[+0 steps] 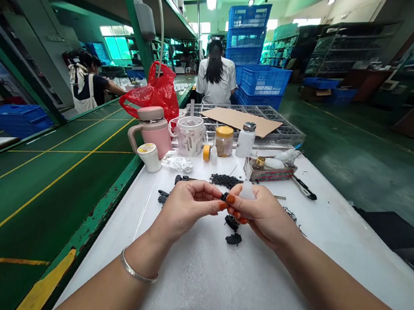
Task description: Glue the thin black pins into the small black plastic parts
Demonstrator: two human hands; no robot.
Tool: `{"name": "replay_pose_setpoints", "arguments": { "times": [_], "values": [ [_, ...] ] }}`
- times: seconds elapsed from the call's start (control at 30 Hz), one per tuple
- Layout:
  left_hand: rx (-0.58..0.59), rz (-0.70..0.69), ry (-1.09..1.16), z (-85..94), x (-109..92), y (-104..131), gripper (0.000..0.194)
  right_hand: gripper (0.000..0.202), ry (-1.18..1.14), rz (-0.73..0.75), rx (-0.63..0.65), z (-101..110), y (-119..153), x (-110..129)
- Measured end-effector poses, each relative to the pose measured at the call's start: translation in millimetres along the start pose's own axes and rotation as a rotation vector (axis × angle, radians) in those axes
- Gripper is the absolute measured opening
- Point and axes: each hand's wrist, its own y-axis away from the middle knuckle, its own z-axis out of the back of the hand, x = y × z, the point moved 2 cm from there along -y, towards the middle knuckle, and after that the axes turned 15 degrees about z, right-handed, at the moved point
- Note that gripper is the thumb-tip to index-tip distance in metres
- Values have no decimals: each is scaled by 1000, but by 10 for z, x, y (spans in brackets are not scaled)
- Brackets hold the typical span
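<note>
One small black part [224, 196] sits between left fingers [209, 208] and right fingers [241, 203].

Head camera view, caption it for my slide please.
Left hand and right hand hold a small black part above a white worktable, near piled black pieces.

Here's the belt [48, 178] running down the worktop's [200, 291] left edge; mug [158, 140] by the far left corner, then rightward tub [190, 137], jar [224, 143], bottle [246, 141], box [272, 175]; knife [305, 188] beyond, toward the right edge; pile [223, 180] before the jar, loose parts [233, 239] nearer the front edge.
</note>
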Motion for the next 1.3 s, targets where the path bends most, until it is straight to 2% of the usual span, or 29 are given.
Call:
{"name": "replay_pose_setpoints", "arguments": {
  "times": [0.17,0.4,0.7,0.87,1.07,1.2,1.3],
  "values": [
    [34,9,12,25,-16,20,18,27,66,-1,147,75,-22,69],
    [118,34,83,9,-12,32,15,23,100,118,151,89,-36,42],
    [77,-6,48,26,-24,26,16,18,268,215,162,103,-40,51],
    [3,-27,-28,19,0,8,19,22,288,218,103,71,-27,67],
    [-62,-52,-42,61,48,-55,25,28,245,308,-71,179,-44,139],
    [-110,-85,-292,1,110,-100,18,30,156,325,-172,258,-64,229],
    [-73,-121,-504,-99,164,-112,12,29,91,296,-175,267,-69,259]
  ]
}}
